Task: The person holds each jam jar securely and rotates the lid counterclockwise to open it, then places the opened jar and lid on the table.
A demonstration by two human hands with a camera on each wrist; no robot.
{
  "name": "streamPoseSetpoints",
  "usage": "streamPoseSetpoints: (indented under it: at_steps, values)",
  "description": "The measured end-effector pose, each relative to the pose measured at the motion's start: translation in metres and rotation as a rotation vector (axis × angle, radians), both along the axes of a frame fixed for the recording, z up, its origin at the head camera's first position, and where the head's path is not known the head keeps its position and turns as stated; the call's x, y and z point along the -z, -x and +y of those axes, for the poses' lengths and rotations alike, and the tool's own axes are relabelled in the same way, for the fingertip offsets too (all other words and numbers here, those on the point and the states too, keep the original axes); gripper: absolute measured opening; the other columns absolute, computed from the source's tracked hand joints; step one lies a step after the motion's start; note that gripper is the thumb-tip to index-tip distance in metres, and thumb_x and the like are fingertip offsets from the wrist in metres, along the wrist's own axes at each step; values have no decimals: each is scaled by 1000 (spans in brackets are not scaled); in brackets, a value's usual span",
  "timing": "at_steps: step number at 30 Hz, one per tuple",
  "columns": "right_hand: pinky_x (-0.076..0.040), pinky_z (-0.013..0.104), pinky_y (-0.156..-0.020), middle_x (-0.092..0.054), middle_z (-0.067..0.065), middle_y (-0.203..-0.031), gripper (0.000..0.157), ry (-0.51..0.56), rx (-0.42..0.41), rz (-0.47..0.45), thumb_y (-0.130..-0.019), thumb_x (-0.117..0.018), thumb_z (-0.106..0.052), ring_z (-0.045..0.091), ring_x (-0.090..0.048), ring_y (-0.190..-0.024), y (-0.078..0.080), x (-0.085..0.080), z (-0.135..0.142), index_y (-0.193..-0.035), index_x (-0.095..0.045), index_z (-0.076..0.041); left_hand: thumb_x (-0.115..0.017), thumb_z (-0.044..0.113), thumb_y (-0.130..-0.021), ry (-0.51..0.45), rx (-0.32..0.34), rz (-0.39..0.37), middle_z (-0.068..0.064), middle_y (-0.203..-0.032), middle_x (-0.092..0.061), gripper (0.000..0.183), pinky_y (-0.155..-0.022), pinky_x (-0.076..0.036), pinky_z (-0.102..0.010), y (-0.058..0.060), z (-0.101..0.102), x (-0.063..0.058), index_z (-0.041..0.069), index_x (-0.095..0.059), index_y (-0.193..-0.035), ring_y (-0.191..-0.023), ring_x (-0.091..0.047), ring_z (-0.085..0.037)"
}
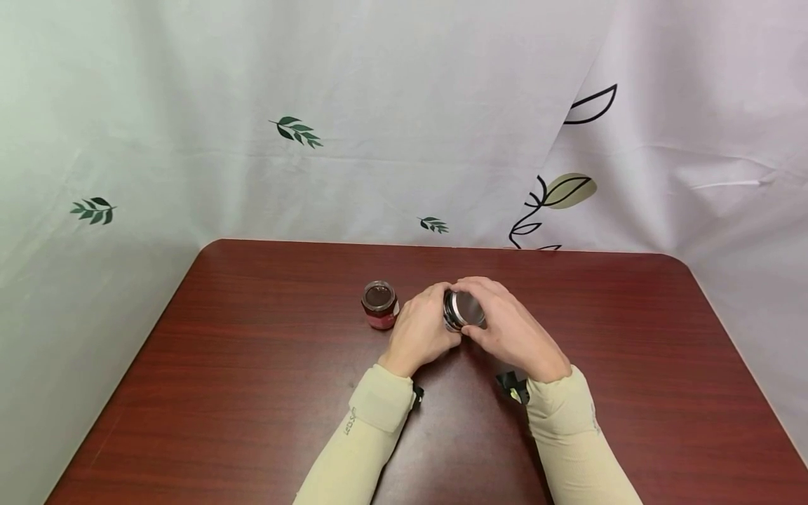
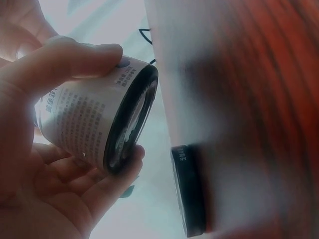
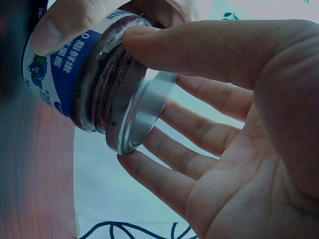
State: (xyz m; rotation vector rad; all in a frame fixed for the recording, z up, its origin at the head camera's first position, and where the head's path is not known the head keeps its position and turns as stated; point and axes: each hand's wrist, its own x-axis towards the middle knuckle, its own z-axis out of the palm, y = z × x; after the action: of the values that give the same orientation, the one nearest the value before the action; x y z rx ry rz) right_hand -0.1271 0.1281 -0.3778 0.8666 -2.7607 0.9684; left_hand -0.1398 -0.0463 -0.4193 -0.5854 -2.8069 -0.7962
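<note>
A jam jar point(image 3: 60, 74) with a blue and white label, printed with a blueberry, is gripped by my left hand point(image 1: 421, 324). The left thumb lies across the label, and the jar is tilted, its dark-rimmed base showing in the left wrist view. My right hand point(image 1: 511, 324) pinches the silver lid point(image 3: 142, 112) at the jar's mouth, thumb on one side and fingertips round the other. The lid sits askew over the glass threads, which show beside it. Just left of my left hand stands a second jar point(image 1: 380, 308), upright, with a dark top and a red label.
Both hands are over a reddish-brown wooden table point(image 1: 252, 393). White cloth point(image 1: 379, 84) with leaf prints hangs behind it and along the sides. In the left wrist view, a low dark shape point(image 2: 190, 194) with pale lettering is on the table.
</note>
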Motion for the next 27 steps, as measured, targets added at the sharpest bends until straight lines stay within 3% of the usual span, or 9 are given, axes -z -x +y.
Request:
streamPoseSetpoints:
  at_steps: [27]
  values:
    - [-39,43,-107,-57,10,-134,59,14,18,-24,-75,-81,3,26,-51,-128,1,-2,4,-130,-58,-2,-86,18,-66,-23,-9,-6,-6,-109,-67,66,-83,-55,-39,1,-1,1,5,-59,-124,-93,-67,-23]
